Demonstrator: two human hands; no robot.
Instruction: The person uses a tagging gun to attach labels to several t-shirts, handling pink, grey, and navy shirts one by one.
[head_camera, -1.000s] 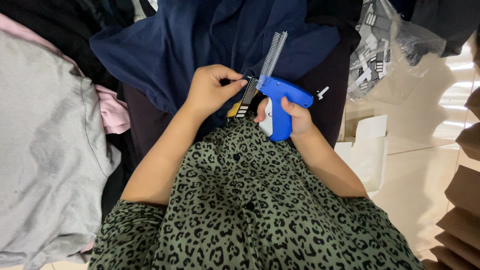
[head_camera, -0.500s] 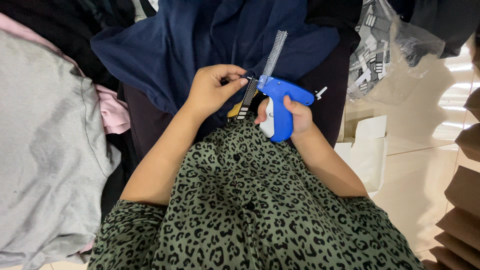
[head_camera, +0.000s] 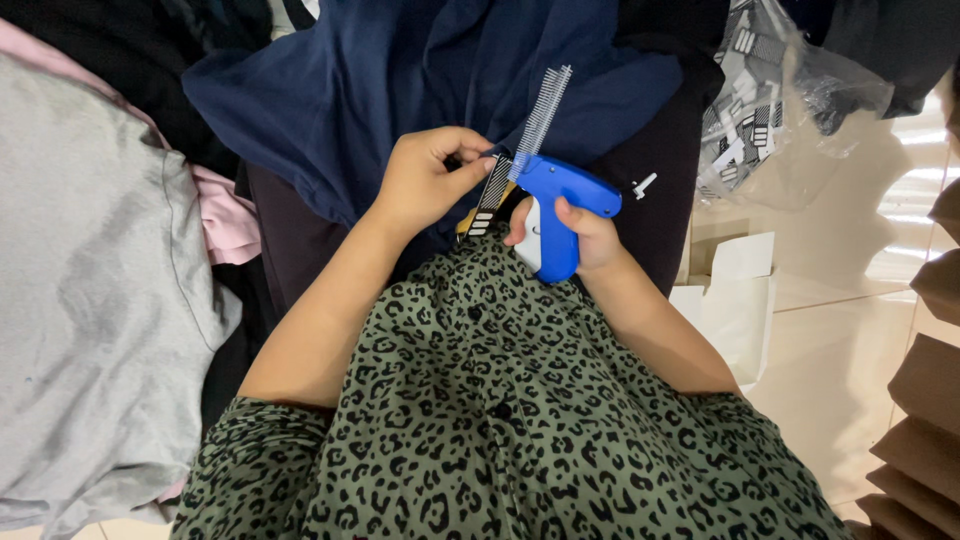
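Right hand (head_camera: 585, 235) clamped on blue tagging gun (head_camera: 556, 205) at frame centre. Left hand (head_camera: 425, 180) pinched together on striped tag (head_camera: 489, 192), touching gun's nose, over navy garment (head_camera: 400, 80). Grey shirt (head_camera: 90, 290) crowding left edge; pale floor (head_camera: 840, 360) open at right.

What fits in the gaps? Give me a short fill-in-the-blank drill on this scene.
1. The right hand grips a tagging gun coloured ____.
2. The left hand pinches a striped tag at the gun's ____.
3. Both hands work over a ____ blue garment.
4. The person's shirt has a ____ print.

Missing words: blue; tip; navy; leopard
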